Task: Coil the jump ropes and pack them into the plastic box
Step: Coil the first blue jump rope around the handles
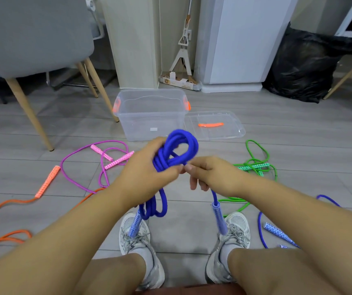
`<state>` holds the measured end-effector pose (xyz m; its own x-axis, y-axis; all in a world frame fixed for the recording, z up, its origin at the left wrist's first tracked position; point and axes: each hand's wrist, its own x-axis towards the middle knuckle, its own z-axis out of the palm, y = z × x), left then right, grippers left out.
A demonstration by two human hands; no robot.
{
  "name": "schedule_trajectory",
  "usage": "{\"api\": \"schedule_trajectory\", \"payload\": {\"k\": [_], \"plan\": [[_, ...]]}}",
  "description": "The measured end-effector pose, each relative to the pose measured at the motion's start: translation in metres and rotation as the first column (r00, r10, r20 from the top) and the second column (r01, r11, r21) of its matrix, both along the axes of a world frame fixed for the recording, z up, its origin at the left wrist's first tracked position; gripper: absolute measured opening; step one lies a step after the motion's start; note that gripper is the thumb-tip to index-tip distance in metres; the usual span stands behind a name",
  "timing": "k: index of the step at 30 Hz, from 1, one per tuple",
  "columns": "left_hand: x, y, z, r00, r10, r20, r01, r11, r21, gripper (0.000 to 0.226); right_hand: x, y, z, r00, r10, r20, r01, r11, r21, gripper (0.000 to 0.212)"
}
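A blue jump rope (178, 150) is bundled into loops in front of me. My left hand (147, 169) grips the bundle at its middle. My right hand (211, 173) pinches a strand of the same rope beside it. Both patterned blue handles hang down, one (135, 223) below the left hand, one (219, 218) below the right. The clear plastic box (149, 116) with orange latches stands open on the floor just beyond the rope. Its clear lid (214, 125) lies flat to its right.
Loose ropes lie on the grey floor: a purple rope (98, 160) and an orange rope (4, 209) at left, a green rope (255, 165) and another blue rope (277, 231) at right. A grey chair (32, 39) stands back left, a black bag (304, 67) back right.
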<state>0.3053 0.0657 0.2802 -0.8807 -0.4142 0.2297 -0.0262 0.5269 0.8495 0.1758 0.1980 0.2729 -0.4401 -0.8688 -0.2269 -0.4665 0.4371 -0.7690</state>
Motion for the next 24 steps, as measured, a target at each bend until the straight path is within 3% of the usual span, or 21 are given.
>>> {"api": "schedule_trajectory", "payload": {"k": [5, 10, 14, 18, 24], "plan": [[-0.003, -0.017, 0.0, 0.971, 0.238, -0.016, -0.229, 0.95, 0.211, 0.015, 0.003, 0.004, 0.0, 0.998, -0.039, -0.054, 0.04, 0.999, 0.012, 0.024], [-0.004, -0.031, 0.001, 0.908, 0.399, 0.126, -0.401, 0.916, -0.008, 0.038, 0.021, 0.005, 0.02, 0.991, 0.036, -0.131, -0.031, 0.999, 0.043, 0.027], [-0.006, -0.04, 0.003, 0.875, 0.447, 0.186, -0.444, 0.894, -0.061, 0.037, 0.038, 0.003, 0.042, 0.959, 0.16, -0.235, -0.14, 0.985, 0.1, 0.031], [-0.009, -0.04, -0.001, 0.868, 0.417, 0.271, -0.373, 0.906, -0.2, 0.033, 0.045, 0.001, 0.048, 0.922, 0.211, -0.324, -0.171, 0.974, 0.148, 0.032], [-0.001, -0.039, -0.003, 0.862, 0.187, 0.471, -0.052, 0.957, -0.284, 0.031, 0.038, -0.002, 0.054, 0.822, 0.192, -0.536, -0.177, 0.981, 0.08, 0.027]]}}
